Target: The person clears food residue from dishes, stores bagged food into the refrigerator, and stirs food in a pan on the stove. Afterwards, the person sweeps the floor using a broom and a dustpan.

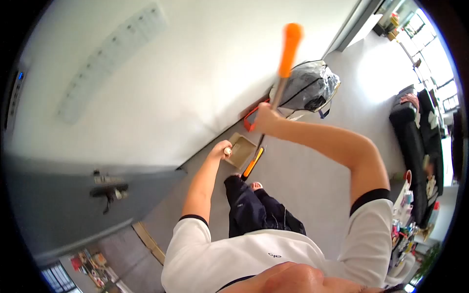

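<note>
My right hand (267, 118) is wrapped round the shaft of a long broom with an orange handle end (291, 49). The shaft slants down past my hand to an orange and black broom head (253, 163) at floor level, close to my feet. My left hand (221, 149) is closed round a pale, round-ended handle (227, 151) seen nearly end-on. A beige dustpan (243, 152) lies beyond that hand, low by the wall; the joint between handle and pan is hidden.
A clear plastic bag with dark straps (312, 85) and an orange-red rimmed item (249, 121) stand along the white wall (195, 63). A grey door with a lock handle (108, 190) is at left. A black sofa (410, 127) and a cluttered table (403, 207) are at right.
</note>
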